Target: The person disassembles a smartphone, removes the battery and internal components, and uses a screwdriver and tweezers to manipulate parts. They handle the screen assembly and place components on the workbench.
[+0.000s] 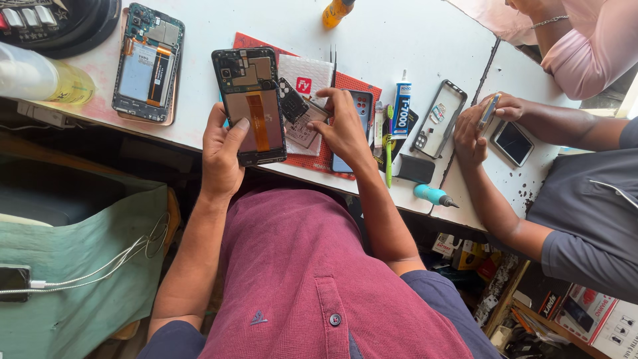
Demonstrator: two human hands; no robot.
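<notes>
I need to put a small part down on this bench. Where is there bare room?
The white top is bare between the second opened phone and the yellow bottle, and beyond the glue tube. It is crowded around the red mat, both hands and the co-worker's phones.

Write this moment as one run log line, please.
left hand: holds opened phone | right hand: fingers on small part over red mat | nearby: glue tube, second opened phone

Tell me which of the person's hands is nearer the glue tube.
Right. The right hand works just left of the glue tube; the left hand holds the opened phone farther away.
</notes>
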